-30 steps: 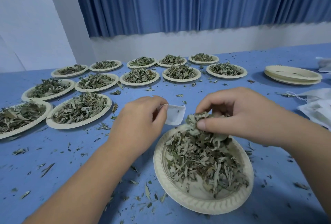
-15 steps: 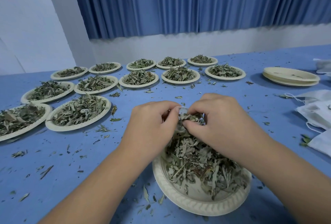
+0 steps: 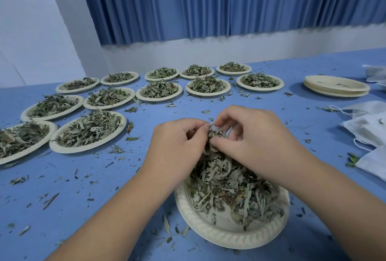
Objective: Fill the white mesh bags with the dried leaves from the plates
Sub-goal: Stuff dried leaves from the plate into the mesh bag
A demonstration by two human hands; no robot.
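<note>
The two hands are meeting above the far rim of the near plate [image 3: 229, 237], which is sitting at the near edge of the blue table [image 3: 94, 198], a little right of its middle; the left hand [image 3: 179, 146] is curling its fingers and pinching the white mesh bag [image 3: 215, 127] by its mouth, so that only a small pale sliver of the bag is showing between the fingertips; the right hand [image 3: 254, 141] is closing thumb and forefinger on a tuft of leaves [image 3: 216, 135] and pressing it against that same sliver, the fingertips of both hands touching or all but touching; the bag is therefore lying between the two hands, mostly hidden by them, just above the heap of dried leaves [image 3: 234, 187] filling the near plate; both forearms are reaching in from the near edge, the right one crossing over the plate's right side; more leaf-filled plates [image 3: 87, 131] are standing in rows from the left edge towards the far edge; a stack of empty plates [image 3: 336, 85] is sitting near the far right corner; spare mesh bags [image 3: 367, 129] are lying loose along the right edge, well apart from the hands; leaf crumbs are scattering across the table around the plates.
</note>
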